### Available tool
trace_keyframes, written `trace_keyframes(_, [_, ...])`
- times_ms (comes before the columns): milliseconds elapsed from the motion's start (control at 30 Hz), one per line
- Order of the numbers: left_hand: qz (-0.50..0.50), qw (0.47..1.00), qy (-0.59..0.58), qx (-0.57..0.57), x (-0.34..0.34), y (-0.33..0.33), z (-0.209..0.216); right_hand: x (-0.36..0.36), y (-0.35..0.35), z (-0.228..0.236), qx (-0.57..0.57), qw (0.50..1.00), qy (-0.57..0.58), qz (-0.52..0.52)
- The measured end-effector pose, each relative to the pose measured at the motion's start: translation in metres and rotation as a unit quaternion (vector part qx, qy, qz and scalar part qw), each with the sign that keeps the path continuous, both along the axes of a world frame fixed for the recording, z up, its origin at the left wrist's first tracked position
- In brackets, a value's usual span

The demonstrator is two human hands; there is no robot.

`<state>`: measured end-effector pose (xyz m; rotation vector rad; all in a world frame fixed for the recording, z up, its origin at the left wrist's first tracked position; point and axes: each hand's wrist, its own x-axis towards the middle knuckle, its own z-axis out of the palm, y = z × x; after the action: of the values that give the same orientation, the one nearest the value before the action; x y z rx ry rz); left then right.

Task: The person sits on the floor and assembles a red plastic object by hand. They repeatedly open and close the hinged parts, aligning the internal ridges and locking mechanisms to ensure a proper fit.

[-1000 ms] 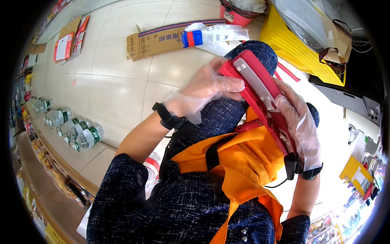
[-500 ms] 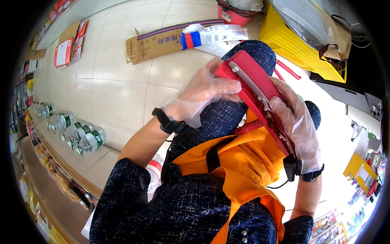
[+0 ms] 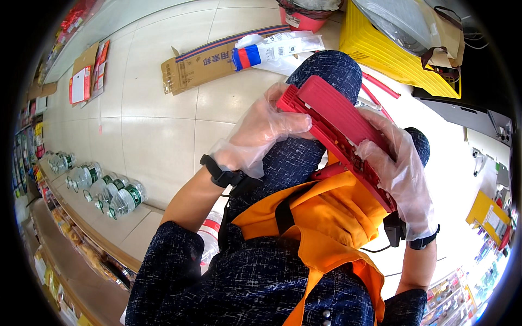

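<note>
Between my two hands, above my lap, I hold a long red plastic mop head [image 3: 348, 119], with a ribbed plate on its upper side and a toothed frame beneath. My left hand [image 3: 269, 126], in a clear plastic glove, is closed round its far left end, the thumb lying on the frame. On the near right part, my right hand [image 3: 397, 168], gloved too, presses its fingers along the plate's edge. A short red arm [image 3: 330, 170] sticks out from under the frame, over my orange apron [image 3: 321, 217].
Red poles [image 3: 380, 85] lie on the floor beyond my knee. A flattened cardboard box [image 3: 206, 68] and a clear plastic sleeve [image 3: 280, 48] lie ahead, near a pink bin [image 3: 304, 22]. Yellow crates [image 3: 391, 54] are stacked far right. Several bottles [image 3: 128, 200] stand at left by a shelf.
The mop head has been turned, so the ribbed plate shows its broad face. The white strip and clips seen along it are now mostly hidden. My right fingers have shifted along its edge.
</note>
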<state>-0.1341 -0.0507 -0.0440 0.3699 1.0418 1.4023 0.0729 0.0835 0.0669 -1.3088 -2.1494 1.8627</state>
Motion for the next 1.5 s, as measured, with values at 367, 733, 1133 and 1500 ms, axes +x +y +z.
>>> trace_keyframes(367, [0.03, 0.999, -0.022, -0.026, 0.004, 0.002, 0.001, 0.001, -0.004, -0.012, 0.222, 0.968, -0.018, 0.111])
trace_keyframes(733, [0.047, 0.998, -0.033, -0.02, 0.007, 0.003, -0.002, -0.006, 0.002, -0.001, 0.239, 0.952, -0.059, 0.181])
trace_keyframes(1133, [0.011, 0.999, -0.052, -0.012, 0.005, 0.002, -0.008, -0.02, 0.004, -0.002, 0.215, 0.951, -0.07, 0.209])
trace_keyframes(1500, [0.009, 1.0, -0.026, -0.014, 0.004, 0.008, 0.0, -0.025, -0.005, -0.018, 0.188, 0.966, -0.06, 0.169])
